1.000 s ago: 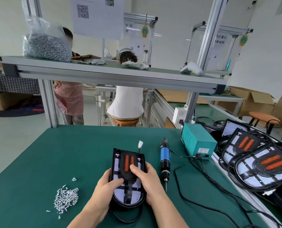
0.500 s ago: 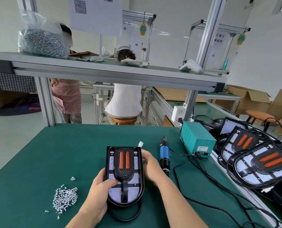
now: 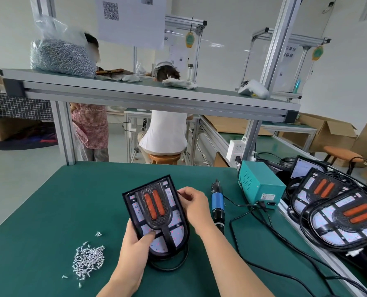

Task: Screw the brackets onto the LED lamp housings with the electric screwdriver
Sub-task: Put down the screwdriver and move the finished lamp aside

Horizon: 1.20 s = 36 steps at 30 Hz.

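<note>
Above the green tabletop [image 3: 71, 200], the lamp housing [image 3: 156, 213] is held tilted. The left hand [image 3: 135, 247] grips its lower edge and the right hand [image 3: 194, 205] pinches its right side, likely to reorient it. The electric screwdriver [image 3: 217, 202] lies unheld just right, and the screws [image 3: 88, 260] are near on the left.

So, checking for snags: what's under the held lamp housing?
A black cable loop lies on the green mat beneath the black LED lamp housing; the rest underneath is hidden.

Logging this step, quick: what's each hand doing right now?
Left hand grips the lamp housing, thumb on its face.
Right hand holds the lamp housing at its right edge.
</note>
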{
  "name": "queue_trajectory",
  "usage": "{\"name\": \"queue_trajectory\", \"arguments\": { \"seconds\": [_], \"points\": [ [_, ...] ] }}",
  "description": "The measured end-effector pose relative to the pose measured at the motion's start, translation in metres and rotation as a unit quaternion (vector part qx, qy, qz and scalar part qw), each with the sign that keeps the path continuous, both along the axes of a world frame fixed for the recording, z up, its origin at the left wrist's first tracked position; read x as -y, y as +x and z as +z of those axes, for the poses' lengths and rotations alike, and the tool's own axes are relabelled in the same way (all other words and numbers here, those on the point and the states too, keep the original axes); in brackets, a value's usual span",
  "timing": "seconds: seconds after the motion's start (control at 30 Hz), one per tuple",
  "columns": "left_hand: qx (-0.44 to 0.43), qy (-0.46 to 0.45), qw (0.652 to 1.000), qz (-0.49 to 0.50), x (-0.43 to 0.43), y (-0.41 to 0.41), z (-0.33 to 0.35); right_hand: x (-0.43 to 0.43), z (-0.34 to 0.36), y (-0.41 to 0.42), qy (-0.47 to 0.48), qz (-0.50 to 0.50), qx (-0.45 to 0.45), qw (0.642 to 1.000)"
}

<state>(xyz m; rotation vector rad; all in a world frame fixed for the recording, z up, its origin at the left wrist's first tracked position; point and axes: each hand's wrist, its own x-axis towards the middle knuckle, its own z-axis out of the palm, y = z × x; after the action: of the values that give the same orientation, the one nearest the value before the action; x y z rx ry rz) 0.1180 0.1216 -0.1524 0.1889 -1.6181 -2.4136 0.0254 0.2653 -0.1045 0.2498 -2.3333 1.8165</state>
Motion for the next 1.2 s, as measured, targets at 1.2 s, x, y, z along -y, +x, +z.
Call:
{"name": "queue_trajectory", "arguments": {
  "seconds": [1.2],
  "points": [
    [0.005,-0.307,0.951,-0.041,-0.013,0.009,0.011,-0.017,-0.024,0.048,-0.365,0.119,0.245,0.890]
  ]
}}
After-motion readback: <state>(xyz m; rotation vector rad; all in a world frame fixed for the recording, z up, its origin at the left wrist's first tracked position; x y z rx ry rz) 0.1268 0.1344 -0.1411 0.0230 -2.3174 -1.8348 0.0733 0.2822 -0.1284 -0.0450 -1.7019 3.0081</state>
